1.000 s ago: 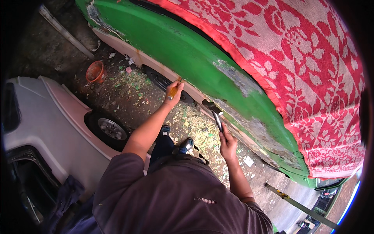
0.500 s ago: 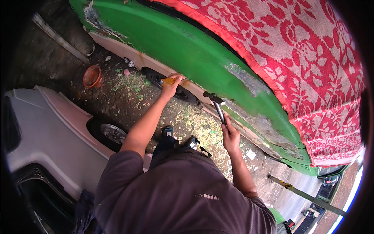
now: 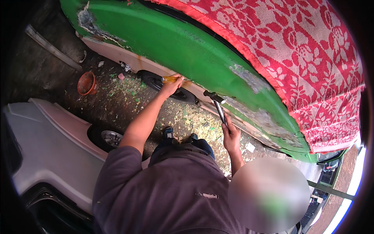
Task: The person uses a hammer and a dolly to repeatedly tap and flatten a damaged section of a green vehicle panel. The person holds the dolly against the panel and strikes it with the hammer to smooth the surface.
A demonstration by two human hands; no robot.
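One yellow-handled tool [image 3: 168,79] is gripped in the left hand [image 3: 172,87], a hammer [image 3: 219,109] in the right hand [image 3: 231,138].

Beside a patchy green vehicle [image 3: 163,50] partly draped in red floral cloth [image 3: 296,54], a person's left hand [image 3: 173,85] grips a yellow handle [image 3: 168,79]; the right hand [image 3: 232,137] holds a hammer [image 3: 219,109].
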